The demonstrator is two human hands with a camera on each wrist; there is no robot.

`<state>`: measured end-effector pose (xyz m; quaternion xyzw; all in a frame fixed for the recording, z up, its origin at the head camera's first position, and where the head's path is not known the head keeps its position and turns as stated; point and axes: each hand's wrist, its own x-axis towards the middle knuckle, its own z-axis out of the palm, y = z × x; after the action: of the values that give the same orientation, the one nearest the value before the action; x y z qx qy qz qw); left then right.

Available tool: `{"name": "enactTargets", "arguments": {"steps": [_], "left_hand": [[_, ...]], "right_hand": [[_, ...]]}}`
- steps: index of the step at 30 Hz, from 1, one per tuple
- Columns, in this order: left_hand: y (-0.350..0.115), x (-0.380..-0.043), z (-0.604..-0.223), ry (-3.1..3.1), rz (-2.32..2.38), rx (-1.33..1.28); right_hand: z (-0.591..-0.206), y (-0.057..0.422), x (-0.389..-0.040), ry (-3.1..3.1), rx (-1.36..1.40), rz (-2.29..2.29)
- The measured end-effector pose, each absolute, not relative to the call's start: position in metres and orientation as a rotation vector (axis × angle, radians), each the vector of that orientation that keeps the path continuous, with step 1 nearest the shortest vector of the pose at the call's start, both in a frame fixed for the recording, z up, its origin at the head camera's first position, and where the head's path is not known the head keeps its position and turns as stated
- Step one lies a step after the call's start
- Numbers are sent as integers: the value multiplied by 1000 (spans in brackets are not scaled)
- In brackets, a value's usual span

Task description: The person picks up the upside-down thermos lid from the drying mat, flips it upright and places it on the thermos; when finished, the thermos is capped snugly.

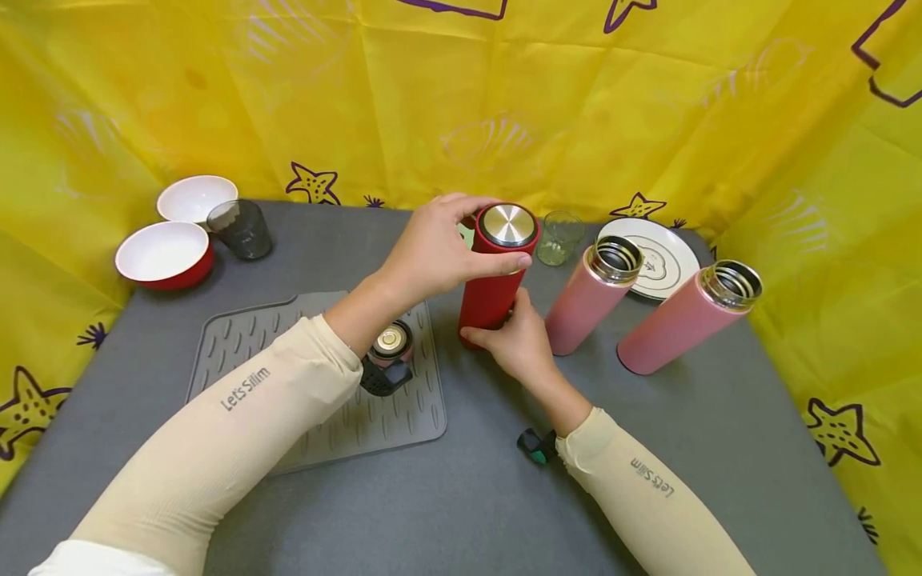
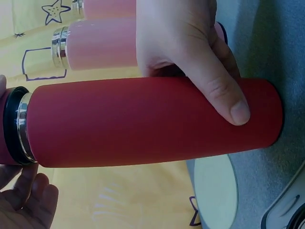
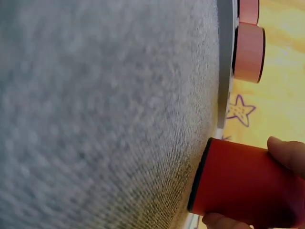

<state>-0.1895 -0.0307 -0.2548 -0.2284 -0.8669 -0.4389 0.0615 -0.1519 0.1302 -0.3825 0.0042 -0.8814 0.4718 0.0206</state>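
Note:
Both of my hands are on a red thermos bottle with a shiny silver lid top. My left hand grips the lid from the left, thumb across the front. Lower down, my right hand wraps the body near its base. The left wrist view shows a silver neck ring between the red body and the lid. In the right wrist view the dark base is close over the grey table. Two pink thermos bottles stand to the right, their mouths uncovered.
A grey drying mat lies at left under my forearm, with an upturned lid on it. Two bowls and a dark tumbler stand back left. Behind the bottles are a clear glass and a white plate.

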Motion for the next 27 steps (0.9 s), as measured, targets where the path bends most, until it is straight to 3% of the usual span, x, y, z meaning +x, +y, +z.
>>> {"name": "enactTargets", "arguments": {"steps": [27], "left_hand": [[-29, -192, -266, -2578, -1415, -708]], "right_hand": [[-383, 132, -155, -2750, 33, 1427]]}}
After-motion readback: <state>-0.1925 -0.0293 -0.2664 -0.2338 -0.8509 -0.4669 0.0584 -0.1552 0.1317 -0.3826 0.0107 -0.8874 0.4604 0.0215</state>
